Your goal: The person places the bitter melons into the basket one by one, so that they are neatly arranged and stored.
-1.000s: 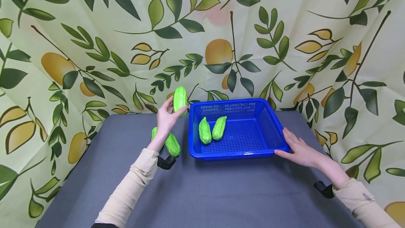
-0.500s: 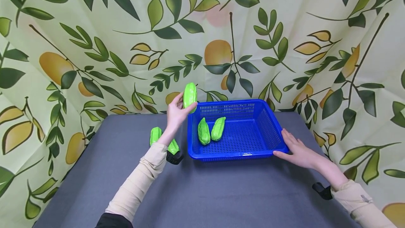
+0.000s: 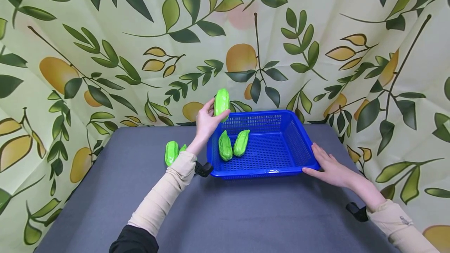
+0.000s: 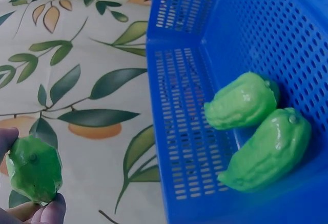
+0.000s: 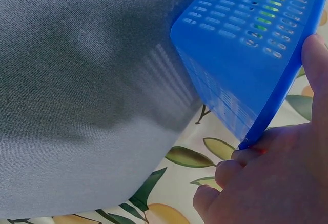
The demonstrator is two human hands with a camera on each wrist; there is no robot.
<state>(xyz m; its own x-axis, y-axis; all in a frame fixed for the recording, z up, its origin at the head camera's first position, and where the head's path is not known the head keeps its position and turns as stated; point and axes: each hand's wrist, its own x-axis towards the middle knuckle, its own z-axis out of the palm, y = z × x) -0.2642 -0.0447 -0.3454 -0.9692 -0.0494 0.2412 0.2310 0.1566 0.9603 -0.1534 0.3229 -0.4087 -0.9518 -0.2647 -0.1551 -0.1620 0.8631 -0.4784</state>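
My left hand [image 3: 206, 122] pinches a bright green bitter melon [image 3: 222, 100] between thumb and fingers, raised over the back left rim of the blue basket [image 3: 270, 172]. The left wrist view shows this melon's blunt end, with fingertips [image 4: 54, 208] at its edge. Inside the basket, two more bitter melons, a left one [image 3: 225, 146] and a right one [image 3: 241, 143], lie side by side near the left wall. My right hand [image 3: 332, 169] rests at the basket's front right corner, fingers extended along the right rim and thumb on the front rim.
Left of the basket, another bitter melon [image 3: 172, 152] lies on the grey tabletop [image 3: 246, 214]. Beside it a further green piece [image 3: 183, 148] is mostly hidden by my left sleeve [image 3: 168, 190]. A leaf-and-fruit printed cloth [image 3: 211, 50] hangs behind and at both sides.
My left hand has carried the bitter melon to the right and slightly up, from beside the basket to over its back left rim. My right hand has stayed at the basket's corner.
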